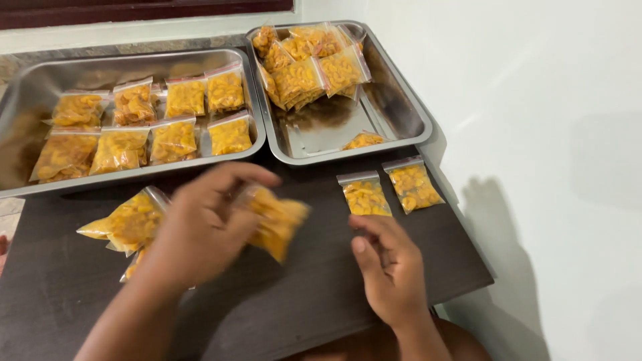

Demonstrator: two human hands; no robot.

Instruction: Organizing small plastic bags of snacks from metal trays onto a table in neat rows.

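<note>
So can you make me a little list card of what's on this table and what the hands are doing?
Left hand: grip shut on a blurred snack packet
Right hand: holds nothing, fingers curled, just below two flat packets
Beside left hand: loose pile of packets
Left tray: steel, packets laid in two rows
Right tray: steel, packets heaped at the back, one alone near the front
Packets: clear zip bags of yellow-orange snack pieces
Table: dark wood

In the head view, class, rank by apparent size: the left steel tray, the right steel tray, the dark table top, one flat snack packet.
1. Dark table top
2. Left steel tray
3. Right steel tray, farther away, so unsure against the left
4. Flat snack packet
</note>
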